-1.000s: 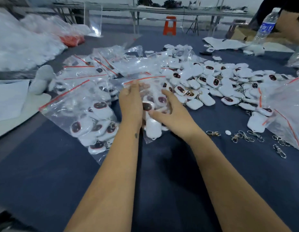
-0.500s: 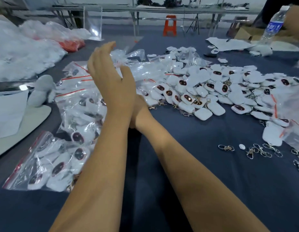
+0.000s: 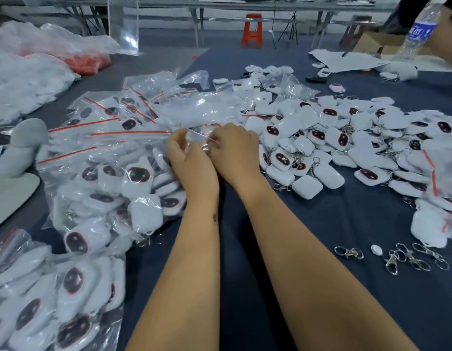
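Zip bag [image 3: 197,135], clear, seemingly empty, midway between the worktop's [image 3: 346,214] near and far edges; left grip [image 3: 192,160] and right grip [image 3: 232,150] both pinch its mouth, so part the lips evenly before filling.

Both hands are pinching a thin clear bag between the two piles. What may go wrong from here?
1. The left hand and right hand pinch the clear bag by thin film; a hard pull may tear it or let it slip.
2. The filled bags overlap beside the left hand, so a neighbouring bag may get dragged along.
3. The loose keychains are heaped close to the right hand; a sweep could scatter them toward the metal clasps.
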`<state>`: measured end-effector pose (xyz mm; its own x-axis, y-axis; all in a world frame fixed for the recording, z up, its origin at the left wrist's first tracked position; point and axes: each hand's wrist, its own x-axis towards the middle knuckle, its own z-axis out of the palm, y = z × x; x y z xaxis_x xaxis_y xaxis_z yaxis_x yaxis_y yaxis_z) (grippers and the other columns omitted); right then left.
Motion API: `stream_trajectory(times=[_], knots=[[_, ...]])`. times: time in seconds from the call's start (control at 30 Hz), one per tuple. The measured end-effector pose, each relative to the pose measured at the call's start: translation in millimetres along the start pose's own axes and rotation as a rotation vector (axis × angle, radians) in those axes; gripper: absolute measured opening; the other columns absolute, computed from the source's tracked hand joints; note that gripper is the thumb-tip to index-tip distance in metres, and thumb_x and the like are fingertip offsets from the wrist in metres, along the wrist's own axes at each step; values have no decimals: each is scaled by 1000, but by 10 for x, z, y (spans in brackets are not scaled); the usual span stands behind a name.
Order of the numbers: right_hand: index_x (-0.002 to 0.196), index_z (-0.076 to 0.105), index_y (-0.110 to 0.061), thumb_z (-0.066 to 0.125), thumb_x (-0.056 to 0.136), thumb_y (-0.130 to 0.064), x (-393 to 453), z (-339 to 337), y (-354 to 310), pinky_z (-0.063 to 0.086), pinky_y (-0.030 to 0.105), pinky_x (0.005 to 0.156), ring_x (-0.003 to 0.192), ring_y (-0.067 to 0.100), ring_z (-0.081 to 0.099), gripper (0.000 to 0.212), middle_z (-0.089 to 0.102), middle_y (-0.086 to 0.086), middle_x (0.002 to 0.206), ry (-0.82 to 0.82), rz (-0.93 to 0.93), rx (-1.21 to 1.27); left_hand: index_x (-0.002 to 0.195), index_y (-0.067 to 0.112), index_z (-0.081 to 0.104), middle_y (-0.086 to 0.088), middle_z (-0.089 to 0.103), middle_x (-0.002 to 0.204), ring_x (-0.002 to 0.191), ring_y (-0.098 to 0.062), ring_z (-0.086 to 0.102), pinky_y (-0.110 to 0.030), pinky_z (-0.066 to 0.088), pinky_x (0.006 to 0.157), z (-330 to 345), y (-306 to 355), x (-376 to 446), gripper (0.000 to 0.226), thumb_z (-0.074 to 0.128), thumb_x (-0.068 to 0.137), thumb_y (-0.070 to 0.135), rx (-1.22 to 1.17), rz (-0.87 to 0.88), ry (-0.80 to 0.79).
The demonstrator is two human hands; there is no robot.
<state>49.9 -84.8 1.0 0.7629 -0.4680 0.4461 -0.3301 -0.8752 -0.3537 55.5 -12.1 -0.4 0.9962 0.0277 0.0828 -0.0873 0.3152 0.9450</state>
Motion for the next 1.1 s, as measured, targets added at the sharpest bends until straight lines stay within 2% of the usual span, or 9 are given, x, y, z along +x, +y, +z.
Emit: stream_trajectory(times=[0.13,0.27,0.37,0.47,0.63,0.73,0.83,1.0,1.1], knots=[[102,72,-15,55,96,-22,-120,-122,7,38,38,90,104,24,57,19,65,4,109,126,27,223,136,13,46,-5,44,139,127,-11,43,-27,32,111,0,-65,4,58,42,83,-10,290,186,-36],[110,70,-15,50,100,-22,-421,-262,5,39,41,88,97,25,57,23,67,4,103,274,106,269,140,20,49,-10,44,147,140,-28,34,-35,23,117,-18,-102,39,61,50,85,-6,675,465,-232],[109,69,-11,53,97,-17,-670,-370,45,42,42,85,92,27,57,21,66,6,98,341,116,284,128,20,63,-6,47,143,135,-21,39,-26,29,111,-20,-104,-76,45,57,88,1,582,481,-448],[118,66,-8,54,91,-2,-906,-497,112,45,42,89,98,28,57,29,66,10,105,347,157,390,122,19,65,-2,54,131,125,-17,49,-19,36,104,-27,-42,-241,49,53,81,-5,490,475,-403],[102,71,-6,49,85,5,-1198,-716,333,46,37,82,101,27,55,30,62,11,106,260,270,321,114,22,65,3,62,115,99,-7,60,-15,48,88,-141,15,-427,35,61,84,5,339,317,-304],[94,74,-8,46,79,6,-1320,-830,493,38,28,74,98,23,52,34,58,7,102,113,309,202,113,22,60,-1,64,109,87,-10,66,-26,57,77,-161,69,-547,28,53,91,6,70,-23,-172],[89,74,-7,46,78,8,-1462,-903,581,45,34,84,103,28,50,33,49,4,104,-3,271,182,107,23,59,-3,64,101,80,-14,65,-28,56,62,-174,109,-632,13,53,95,21,-69,-250,-209],[139,50,-16,48,87,2,-1655,-989,645,41,37,99,117,29,41,55,45,11,132,-14,210,118,131,19,52,-11,58,123,82,-15,65,-30,59,70,-227,65,-648,50,67,85,8,296,-160,-504],[144,43,-15,44,81,7,-1653,-1131,819,39,36,93,119,32,41,66,46,14,135,-95,299,-45,132,21,43,-11,68,107,52,-12,59,-23,48,47,-258,154,-631,54,57,87,-5,205,-164,-446]])
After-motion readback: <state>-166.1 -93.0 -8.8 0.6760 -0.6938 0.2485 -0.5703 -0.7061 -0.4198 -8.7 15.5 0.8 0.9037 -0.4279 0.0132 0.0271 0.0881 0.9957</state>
